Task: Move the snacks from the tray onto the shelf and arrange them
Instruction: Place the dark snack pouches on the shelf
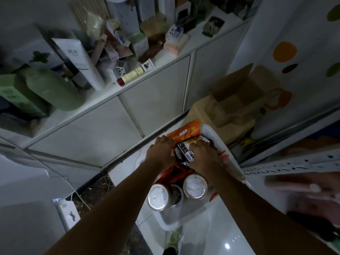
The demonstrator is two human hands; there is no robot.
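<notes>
Head view: both bare forearms reach down into a white plastic tray [217, 137] with rounded corners. The left hand [161, 150] curls its fingers over the edge of a glossy orange packet [185, 130] at the tray's far end and grips it. The right hand [204, 156] closes on a small packet [185, 153], black and white with printed text, its thumb lying across it. The two hands sit just beside each other, the small packet between them.

The tray rests on a shiny white tiled floor [202, 236], beside a dark speckled strip [95, 190]. A white cabinet [114, 129] with flat panel doors runs behind it. On the right stands a grey metal shelf [294, 163] with a perforated rail; blurred pinkish packs lie on it, too soft to tell apart.

Inside the tray, all the snacks are still off the shelf: two round cans [158, 196] with dimpled silver foil tops lie at the near end, a darker one between them, and crumpled red wrappers [171, 173] fill the middle. An open cardboard box [235, 100] stands just past the tray. The cabinet top holds a jumble of cartons, a pale tube [136, 72] with a red cap and a green cylinder [55, 89].
</notes>
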